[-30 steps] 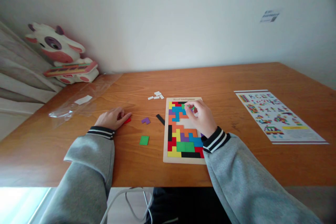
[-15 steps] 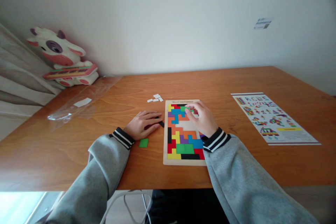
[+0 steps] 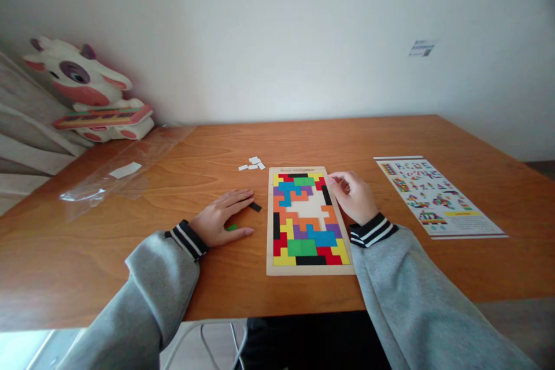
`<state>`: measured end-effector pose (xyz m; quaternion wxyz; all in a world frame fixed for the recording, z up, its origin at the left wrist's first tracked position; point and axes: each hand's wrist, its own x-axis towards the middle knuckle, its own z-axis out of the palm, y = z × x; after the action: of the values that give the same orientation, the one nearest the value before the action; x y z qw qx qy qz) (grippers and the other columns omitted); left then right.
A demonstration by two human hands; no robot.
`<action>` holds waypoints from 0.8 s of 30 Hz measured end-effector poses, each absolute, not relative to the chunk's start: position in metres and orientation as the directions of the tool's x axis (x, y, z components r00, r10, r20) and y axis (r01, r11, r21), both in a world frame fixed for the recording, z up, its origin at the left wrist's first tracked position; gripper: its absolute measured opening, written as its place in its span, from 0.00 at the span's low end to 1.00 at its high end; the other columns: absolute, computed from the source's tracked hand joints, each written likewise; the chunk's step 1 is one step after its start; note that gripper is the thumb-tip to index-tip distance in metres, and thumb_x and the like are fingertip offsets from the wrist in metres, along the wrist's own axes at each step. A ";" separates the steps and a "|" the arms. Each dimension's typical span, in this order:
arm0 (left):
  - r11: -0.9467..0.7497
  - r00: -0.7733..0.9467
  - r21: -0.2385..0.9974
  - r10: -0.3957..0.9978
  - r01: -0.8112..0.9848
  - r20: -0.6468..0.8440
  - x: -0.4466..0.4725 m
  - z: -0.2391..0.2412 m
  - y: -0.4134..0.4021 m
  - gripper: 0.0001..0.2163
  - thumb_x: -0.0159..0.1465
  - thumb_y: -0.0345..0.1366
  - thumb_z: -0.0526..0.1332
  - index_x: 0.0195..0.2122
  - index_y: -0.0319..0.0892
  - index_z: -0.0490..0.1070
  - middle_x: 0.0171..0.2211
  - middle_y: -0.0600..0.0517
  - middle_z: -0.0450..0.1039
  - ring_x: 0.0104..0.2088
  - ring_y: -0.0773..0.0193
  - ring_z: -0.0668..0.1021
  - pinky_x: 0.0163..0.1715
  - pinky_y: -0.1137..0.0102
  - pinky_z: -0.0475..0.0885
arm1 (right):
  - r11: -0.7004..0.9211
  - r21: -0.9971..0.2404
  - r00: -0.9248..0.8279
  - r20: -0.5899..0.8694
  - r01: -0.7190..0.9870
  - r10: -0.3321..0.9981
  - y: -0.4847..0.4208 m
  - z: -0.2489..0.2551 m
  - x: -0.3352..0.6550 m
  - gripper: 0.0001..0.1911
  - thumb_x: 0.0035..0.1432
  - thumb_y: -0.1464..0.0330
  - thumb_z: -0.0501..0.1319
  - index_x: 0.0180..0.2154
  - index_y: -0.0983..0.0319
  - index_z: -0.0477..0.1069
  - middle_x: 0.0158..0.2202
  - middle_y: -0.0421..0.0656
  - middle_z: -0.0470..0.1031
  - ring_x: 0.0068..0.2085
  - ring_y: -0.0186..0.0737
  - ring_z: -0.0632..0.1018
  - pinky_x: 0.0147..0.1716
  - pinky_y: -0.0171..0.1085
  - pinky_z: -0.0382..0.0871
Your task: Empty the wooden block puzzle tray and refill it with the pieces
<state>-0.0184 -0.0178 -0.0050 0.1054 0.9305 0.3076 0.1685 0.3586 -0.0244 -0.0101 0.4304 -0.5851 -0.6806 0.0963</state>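
Observation:
A wooden block puzzle board (image 3: pixel 310 270) lies flat on the table, filled with coloured pieces around an unfilled patch (image 3: pixel 309 208) of pale base. My left hand (image 3: pixel 223 217) rests left of the board with its fingers stretched out. Its fingertips are at a small black piece (image 3: pixel 255 207). A green piece (image 3: pixel 233 226) shows partly between thumb and fingers. At the board's upper right edge, my right hand (image 3: pixel 353 196) has bent fingers, their tips close together by the rim. Whether anything is between them is hidden.
Several small white pieces (image 3: pixel 252 164) lie behind the board. A printed sheet (image 3: pixel 440 199) is at the right. To the left are a clear plastic bag (image 3: pixel 99 185) and a cow-shaped toy keyboard (image 3: pixel 104 118). Behind the table stands a white wall (image 3: pixel 277 40).
My right hand has moved from over the board's upper part to its right edge. My left hand has shifted left, thumb farther from the fingers, now partly covering the green piece. The view has turned slightly.

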 end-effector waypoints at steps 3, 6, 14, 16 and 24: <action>-0.722 0.681 0.393 0.682 0.570 0.266 -0.021 -0.007 -0.017 0.29 0.65 0.51 0.61 0.65 0.46 0.61 0.64 0.45 0.65 0.63 0.53 0.69 0.63 0.55 0.65 | 0.283 -0.638 0.069 0.469 0.716 0.881 -0.025 -0.013 0.359 0.16 0.64 0.56 0.56 0.39 0.61 0.74 0.35 0.46 0.77 0.29 0.39 0.73 0.32 0.39 0.69; -0.672 0.613 0.454 0.733 0.586 0.294 -0.031 -0.006 -0.017 0.41 0.60 0.55 0.64 0.69 0.46 0.51 0.66 0.43 0.61 0.64 0.50 0.68 0.64 0.54 0.64 | 0.269 -0.647 0.085 0.460 0.713 0.884 -0.026 -0.016 0.362 0.18 0.64 0.55 0.56 0.38 0.61 0.74 0.34 0.46 0.77 0.29 0.39 0.73 0.32 0.40 0.69; -0.646 0.621 0.395 0.756 0.653 0.209 -0.046 -0.004 -0.019 0.39 0.58 0.56 0.65 0.67 0.44 0.58 0.64 0.43 0.65 0.62 0.49 0.70 0.64 0.55 0.64 | 0.198 -0.665 0.144 0.423 0.720 0.895 -0.037 -0.022 0.377 0.22 0.62 0.50 0.55 0.38 0.62 0.74 0.35 0.48 0.78 0.30 0.42 0.74 0.31 0.41 0.69; -0.669 0.635 0.375 0.738 0.642 0.230 -0.045 0.000 -0.018 0.34 0.60 0.55 0.64 0.63 0.44 0.63 0.60 0.43 0.70 0.59 0.51 0.73 0.62 0.56 0.67 | 0.191 -0.666 0.148 0.418 0.722 0.896 -0.039 -0.021 0.378 0.22 0.62 0.50 0.55 0.37 0.62 0.74 0.34 0.48 0.78 0.30 0.41 0.74 0.31 0.41 0.69; -0.704 0.619 0.280 0.709 0.653 0.338 -0.060 0.011 -0.012 0.19 0.66 0.46 0.59 0.54 0.43 0.73 0.48 0.45 0.79 0.49 0.54 0.80 0.53 0.59 0.74 | 0.197 -0.680 0.143 0.409 0.707 0.901 -0.041 -0.018 0.378 0.21 0.62 0.50 0.55 0.36 0.61 0.74 0.35 0.48 0.78 0.31 0.42 0.75 0.32 0.41 0.69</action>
<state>-0.0598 -0.0124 0.0113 0.0645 0.8973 0.3796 0.2158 0.3781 -0.0406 -0.0182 0.4275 -0.6234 -0.6448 0.1137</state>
